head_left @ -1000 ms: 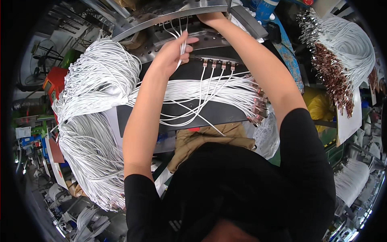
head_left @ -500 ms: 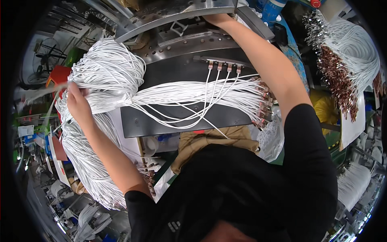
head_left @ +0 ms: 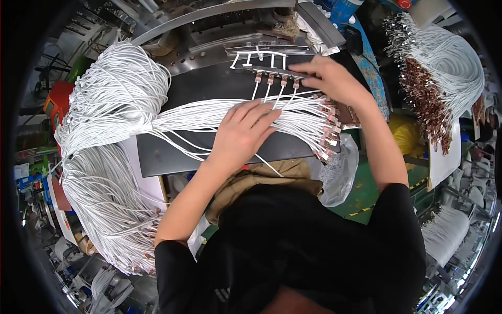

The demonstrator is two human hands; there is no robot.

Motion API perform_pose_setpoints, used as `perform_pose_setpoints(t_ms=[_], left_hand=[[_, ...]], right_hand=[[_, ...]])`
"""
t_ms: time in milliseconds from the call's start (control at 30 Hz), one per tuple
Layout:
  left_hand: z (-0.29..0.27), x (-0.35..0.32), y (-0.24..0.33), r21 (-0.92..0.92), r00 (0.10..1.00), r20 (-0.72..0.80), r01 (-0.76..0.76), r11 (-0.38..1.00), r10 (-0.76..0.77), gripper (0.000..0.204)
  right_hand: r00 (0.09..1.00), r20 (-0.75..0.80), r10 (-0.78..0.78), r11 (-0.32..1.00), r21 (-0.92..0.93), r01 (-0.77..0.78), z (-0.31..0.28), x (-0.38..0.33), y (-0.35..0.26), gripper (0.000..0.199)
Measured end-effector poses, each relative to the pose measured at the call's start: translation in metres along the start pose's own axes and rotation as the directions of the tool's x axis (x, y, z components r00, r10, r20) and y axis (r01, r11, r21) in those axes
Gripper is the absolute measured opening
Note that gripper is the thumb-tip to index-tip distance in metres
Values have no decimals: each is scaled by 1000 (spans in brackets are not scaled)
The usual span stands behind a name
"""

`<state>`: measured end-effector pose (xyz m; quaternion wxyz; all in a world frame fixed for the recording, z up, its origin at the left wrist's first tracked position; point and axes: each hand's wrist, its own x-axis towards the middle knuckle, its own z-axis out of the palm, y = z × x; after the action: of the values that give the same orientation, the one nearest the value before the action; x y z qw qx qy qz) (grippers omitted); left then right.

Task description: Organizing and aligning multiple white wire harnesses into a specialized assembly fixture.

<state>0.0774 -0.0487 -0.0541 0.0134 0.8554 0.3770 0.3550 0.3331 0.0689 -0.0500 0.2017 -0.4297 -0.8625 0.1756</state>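
A metal bar [head_left: 272, 70] holds a row of several copper-coloured connectors [head_left: 283, 81] on the ends of white cables, above a black work surface [head_left: 175, 165]. My right hand [head_left: 332, 81] has its fingers and thumb around the bar's right end. My left hand [head_left: 243, 131] lies palm down over the white cable bundle [head_left: 193, 116], its fingers stretched out just below the connectors. Just behind the bar sits a branched white plastic piece [head_left: 272, 53], next to a second metal bar [head_left: 238, 49]. More copper-coloured cable ends [head_left: 328, 131] fan out at the bundle's right.
A curved metal machine frame [head_left: 209, 20] spans the far side. Large heaps of white cable [head_left: 117, 83] are piled at the left, hanging down beside the surface. Another cable bunch [head_left: 455, 68] hangs at the right. A clear plastic bag [head_left: 342, 175] is near my right side.
My left hand has come from the far-left cable heap to the middle bundle. My right hand has drawn back from the machine to the bar. The branched white piece now shows behind it.
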Motion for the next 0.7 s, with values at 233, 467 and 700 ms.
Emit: perform_pose_setpoints(t_ms=[233,467,700], left_hand=[[4,11,-11,47,983,106,147,988,-151,13],[-14,33,-62,174,931,90,335,926,-353,24],[-4,95,-112,274,943,40,308,911,-331,22]], right_hand=[[990,-143,-17,986,161,40,30,29,7,25],[873,-487,-43,937,282,204,54,169,7,26],[924,-357,138,914,406,20,59,248,51,24]])
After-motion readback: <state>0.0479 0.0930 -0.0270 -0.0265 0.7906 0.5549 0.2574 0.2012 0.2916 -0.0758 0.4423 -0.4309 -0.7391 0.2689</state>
